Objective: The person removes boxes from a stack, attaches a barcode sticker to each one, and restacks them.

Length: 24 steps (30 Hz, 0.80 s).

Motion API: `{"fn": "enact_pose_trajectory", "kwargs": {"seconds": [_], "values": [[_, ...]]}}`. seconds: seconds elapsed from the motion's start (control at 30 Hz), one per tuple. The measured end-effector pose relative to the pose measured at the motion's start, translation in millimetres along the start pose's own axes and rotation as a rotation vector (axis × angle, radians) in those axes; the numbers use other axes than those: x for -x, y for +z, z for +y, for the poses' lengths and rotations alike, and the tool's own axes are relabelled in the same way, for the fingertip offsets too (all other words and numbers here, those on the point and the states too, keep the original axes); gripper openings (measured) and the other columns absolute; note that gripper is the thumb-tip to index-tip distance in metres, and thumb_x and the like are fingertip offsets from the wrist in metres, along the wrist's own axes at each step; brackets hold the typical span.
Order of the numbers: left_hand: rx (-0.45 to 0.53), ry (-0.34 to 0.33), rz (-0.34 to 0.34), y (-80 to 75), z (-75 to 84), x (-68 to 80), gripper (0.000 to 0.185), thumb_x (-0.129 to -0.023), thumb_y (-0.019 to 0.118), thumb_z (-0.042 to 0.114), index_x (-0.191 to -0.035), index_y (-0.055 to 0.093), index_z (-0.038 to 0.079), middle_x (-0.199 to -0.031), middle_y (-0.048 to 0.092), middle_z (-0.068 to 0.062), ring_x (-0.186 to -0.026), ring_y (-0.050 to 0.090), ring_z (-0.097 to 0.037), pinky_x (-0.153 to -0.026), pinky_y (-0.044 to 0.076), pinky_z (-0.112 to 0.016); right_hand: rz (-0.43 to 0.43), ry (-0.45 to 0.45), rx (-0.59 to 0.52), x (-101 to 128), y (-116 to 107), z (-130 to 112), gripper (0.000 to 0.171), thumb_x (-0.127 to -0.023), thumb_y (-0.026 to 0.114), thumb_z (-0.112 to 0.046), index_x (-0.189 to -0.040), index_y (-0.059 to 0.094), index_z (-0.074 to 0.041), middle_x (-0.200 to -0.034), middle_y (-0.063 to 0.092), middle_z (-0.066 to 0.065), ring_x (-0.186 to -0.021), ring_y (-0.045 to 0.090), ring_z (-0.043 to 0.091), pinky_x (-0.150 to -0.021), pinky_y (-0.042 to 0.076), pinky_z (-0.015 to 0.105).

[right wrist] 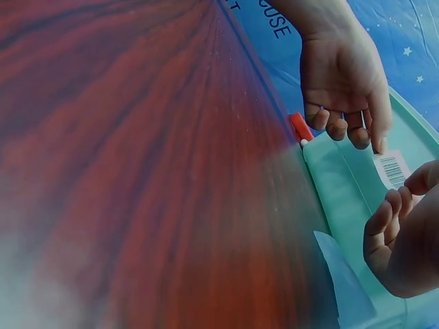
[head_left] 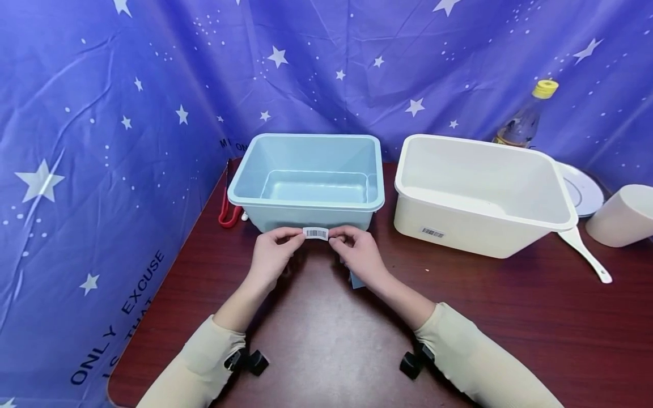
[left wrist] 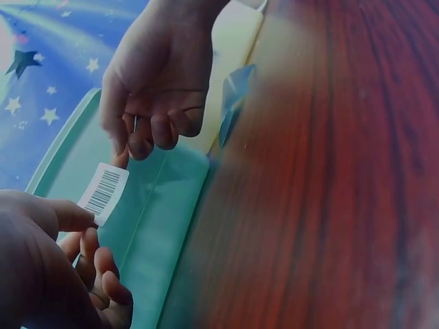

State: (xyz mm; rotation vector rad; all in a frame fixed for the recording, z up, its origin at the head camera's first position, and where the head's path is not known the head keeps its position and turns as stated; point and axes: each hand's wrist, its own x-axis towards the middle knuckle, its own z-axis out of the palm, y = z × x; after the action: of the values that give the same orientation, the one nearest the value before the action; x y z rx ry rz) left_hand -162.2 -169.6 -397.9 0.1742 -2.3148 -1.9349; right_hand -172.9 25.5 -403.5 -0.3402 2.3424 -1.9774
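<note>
Working at the dark red table [head_left: 326, 340], just ahead of the grip stands the blue tub [head_left: 308, 178]; a white tub [head_left: 479, 192] sits off to the grip's right. Both hands stretch a barcode sticker [head_left: 316, 233] against the blue tub's near wall. Left hand [head_left: 272, 255] pinches one end, right hand [head_left: 357, 252] the other, fingers curled tight. Step judged: label handling at the wall; next calls for steady, even pull or press.

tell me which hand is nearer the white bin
Right. The right hand pinches the barcode label on the side toward the white bin; the left hand is farther.
</note>
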Motion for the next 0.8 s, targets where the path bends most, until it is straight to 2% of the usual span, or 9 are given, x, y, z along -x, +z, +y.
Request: {"fn": "enact_pose_trajectory", "kwargs": {"seconds": [0.3,0.6,0.8], "values": [[0.002,-0.015,0.038,-15.5,-3.6,-2.4,0.014,-0.090,0.071,0.006,-0.101,0.078,-0.001,-0.069,0.060,0.002,-0.057,0.050,-0.011,-0.047,0.039,-0.022,-0.083,0.001,0.000,-7,16,-5,0.024,-0.093,0.061,0.000,-0.115,0.070,0.003,-0.075,0.059,0.006,-0.052,0.048,0.011,-0.047,0.042,0.022],[-0.016,-0.039,0.134,-23.8,-4.1,-9.6,0.022,-0.087,0.058,0.000,-0.099,0.078,0.000,-0.080,0.062,-0.003,-0.055,0.051,-0.012,-0.051,0.043,-0.022,-0.161,0.035,-0.041,-12,29,-11,0.030,-0.095,0.060,-0.001,-0.124,0.066,0.000,-0.073,0.056,0.003,-0.054,0.048,0.014,-0.050,0.042,0.024],[-0.028,-0.032,0.174,-27.8,-5.4,-10.1,0.023,-0.087,0.058,0.000,-0.098,0.078,0.000,-0.071,0.057,-0.001,-0.049,0.048,-0.010,-0.048,0.040,-0.021,-0.191,0.039,-0.028,-15,37,-11,0.033,-0.095,0.060,-0.002,-0.128,0.065,-0.001,-0.071,0.053,0.001,-0.053,0.047,0.014,-0.049,0.041,0.025]]}}
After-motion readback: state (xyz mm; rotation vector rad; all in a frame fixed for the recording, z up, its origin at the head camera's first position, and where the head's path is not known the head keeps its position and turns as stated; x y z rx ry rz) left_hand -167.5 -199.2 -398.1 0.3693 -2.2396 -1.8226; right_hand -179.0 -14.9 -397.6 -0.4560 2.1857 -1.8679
